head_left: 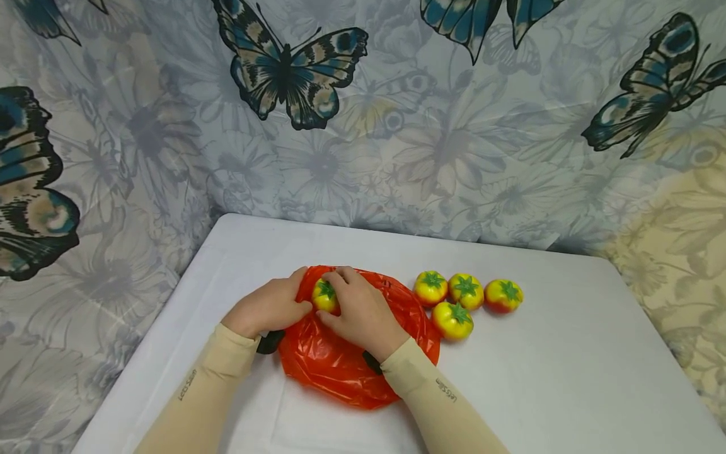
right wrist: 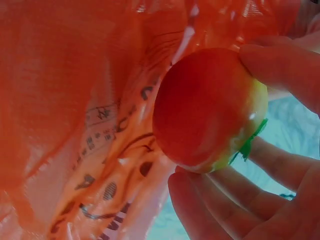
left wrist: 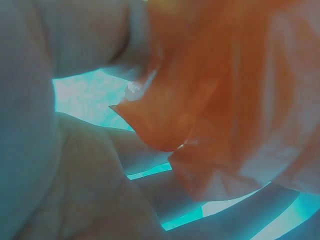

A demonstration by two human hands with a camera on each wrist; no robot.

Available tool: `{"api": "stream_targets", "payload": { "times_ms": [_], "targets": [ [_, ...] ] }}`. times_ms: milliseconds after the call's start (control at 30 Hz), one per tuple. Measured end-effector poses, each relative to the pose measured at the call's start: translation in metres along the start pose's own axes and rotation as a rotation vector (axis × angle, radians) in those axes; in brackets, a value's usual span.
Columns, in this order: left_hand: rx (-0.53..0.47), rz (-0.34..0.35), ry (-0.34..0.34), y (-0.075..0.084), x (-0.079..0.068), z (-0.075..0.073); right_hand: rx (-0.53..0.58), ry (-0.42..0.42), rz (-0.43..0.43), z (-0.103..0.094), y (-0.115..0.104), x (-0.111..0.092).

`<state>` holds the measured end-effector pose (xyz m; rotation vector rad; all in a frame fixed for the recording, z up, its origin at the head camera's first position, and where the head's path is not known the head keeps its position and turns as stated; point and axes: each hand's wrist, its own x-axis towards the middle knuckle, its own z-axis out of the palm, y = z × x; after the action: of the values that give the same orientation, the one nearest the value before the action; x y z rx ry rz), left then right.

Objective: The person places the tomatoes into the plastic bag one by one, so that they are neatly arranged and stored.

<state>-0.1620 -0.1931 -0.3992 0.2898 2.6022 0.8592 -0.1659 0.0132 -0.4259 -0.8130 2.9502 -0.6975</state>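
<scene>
A crumpled red plastic bag (head_left: pixel 340 366) lies on the table, spread under both forearms. My right hand (head_left: pixel 365 315) holds a yellow-and-red tomato (head_left: pixel 323 295) with a green star-shaped top, over the bag. In the right wrist view the thumb and fingers grip this tomato (right wrist: pixel 205 110) beside the bag's printed plastic (right wrist: pixel 115 150). At the bag's left edge, my left hand (head_left: pixel 266 307) grips the plastic between thumb and fingers. The left wrist view is blurred, with the bag's edge (left wrist: pixel 170 120) lying across the fingers.
Several similar tomatoes (head_left: pixel 466 290) sit grouped to the right of the bag on the white-covered table (head_left: pixel 567 366). Behind the table rises a butterfly-patterned cloth (head_left: pixel 397 176). Dark wrist straps (head_left: pixel 270 342) show at the cuffs.
</scene>
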Motion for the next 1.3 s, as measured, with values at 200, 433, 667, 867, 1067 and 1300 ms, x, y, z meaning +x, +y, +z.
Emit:
{"api": "stream_targets", "payload": {
  "times_ms": [200,433,667,867,1067,1300],
  "targets": [
    [0.019,0.014,0.012,0.003,0.0,0.001,-0.011,0.002,-0.016,0.004,0.001,0.001],
    [0.036,0.003,0.001,0.005,0.0,0.0,-0.026,-0.024,-0.015,0.007,0.002,0.002],
    [0.042,0.015,0.002,0.005,0.001,-0.001,-0.023,-0.044,-0.008,0.005,0.002,0.003],
    [0.049,-0.034,-0.012,0.006,-0.001,0.002,-0.003,0.002,-0.011,-0.011,0.007,-0.012],
    [0.042,-0.068,-0.025,0.005,-0.005,0.002,-0.091,0.092,0.009,-0.045,0.023,-0.042],
    [0.053,-0.047,-0.02,-0.001,-0.012,0.003,-0.18,0.15,0.072,-0.075,0.062,-0.085]
  ]
}}
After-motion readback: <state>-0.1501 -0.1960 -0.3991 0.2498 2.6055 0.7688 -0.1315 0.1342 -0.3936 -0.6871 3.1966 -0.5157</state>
